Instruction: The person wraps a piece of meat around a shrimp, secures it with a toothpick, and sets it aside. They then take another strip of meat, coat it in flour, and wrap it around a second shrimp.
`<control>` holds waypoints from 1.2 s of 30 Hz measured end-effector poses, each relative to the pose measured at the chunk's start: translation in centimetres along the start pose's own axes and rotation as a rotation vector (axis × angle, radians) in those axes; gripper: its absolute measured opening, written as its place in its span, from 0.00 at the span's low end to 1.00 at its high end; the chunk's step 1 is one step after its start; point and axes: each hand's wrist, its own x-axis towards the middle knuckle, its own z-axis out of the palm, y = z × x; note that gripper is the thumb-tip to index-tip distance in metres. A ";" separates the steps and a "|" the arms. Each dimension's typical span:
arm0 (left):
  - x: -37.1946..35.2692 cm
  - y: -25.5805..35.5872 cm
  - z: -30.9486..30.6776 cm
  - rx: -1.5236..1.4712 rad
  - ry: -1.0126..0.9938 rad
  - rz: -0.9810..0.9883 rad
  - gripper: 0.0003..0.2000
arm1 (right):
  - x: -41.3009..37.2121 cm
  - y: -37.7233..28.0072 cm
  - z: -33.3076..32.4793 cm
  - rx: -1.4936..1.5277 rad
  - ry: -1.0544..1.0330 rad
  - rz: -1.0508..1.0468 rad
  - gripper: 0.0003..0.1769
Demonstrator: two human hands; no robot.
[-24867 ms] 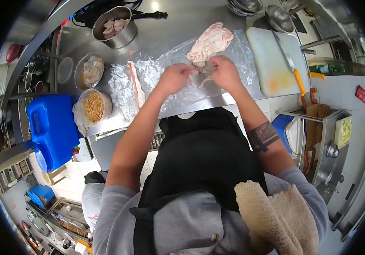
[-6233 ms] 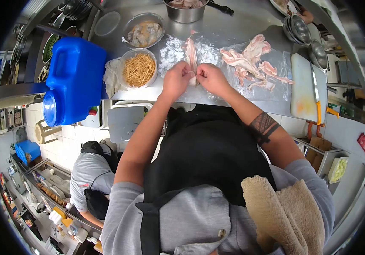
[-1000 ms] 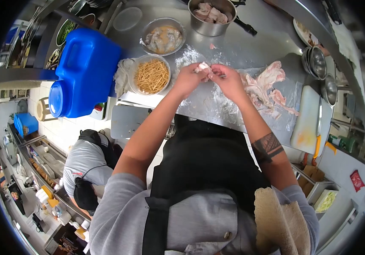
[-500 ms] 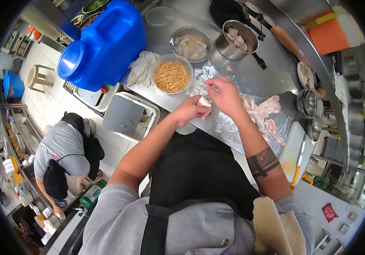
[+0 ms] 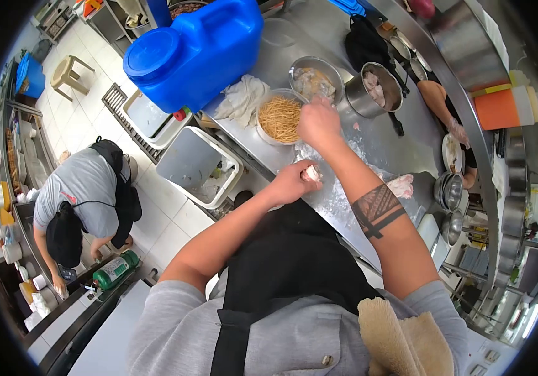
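My left hand (image 5: 295,183) is closed around a small piece of pale, floured meat (image 5: 310,173) above the near edge of the steel table. My right hand (image 5: 319,123) reaches over the right rim of the clear bowl of thin brown sticks (image 5: 279,119). Its fingertips meet the near side of a metal bowl of pale, wet food (image 5: 315,81); what they hold, if anything, is hidden. White flour (image 5: 338,194) is scattered over the tabletop. More raw pale meat (image 5: 400,186) lies to the right, partly behind my right forearm.
A large blue jug (image 5: 200,56) and a white cloth (image 5: 242,99) stand left of the bowls. A pot (image 5: 375,94) with meat is at the back right. Another person (image 5: 87,194) bends over at the left. A co-worker's arm (image 5: 441,109) reaches near a plate at the right.
My right hand has moved away from my left hand, forward to the bowls. My left hand still holds the meat piece. The whole view has shifted.
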 end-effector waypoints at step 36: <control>7.3 4.1 8.8 -0.929 -0.042 -0.276 0.14 | -21.1 8.2 -1.2 0.582 0.321 0.436 0.10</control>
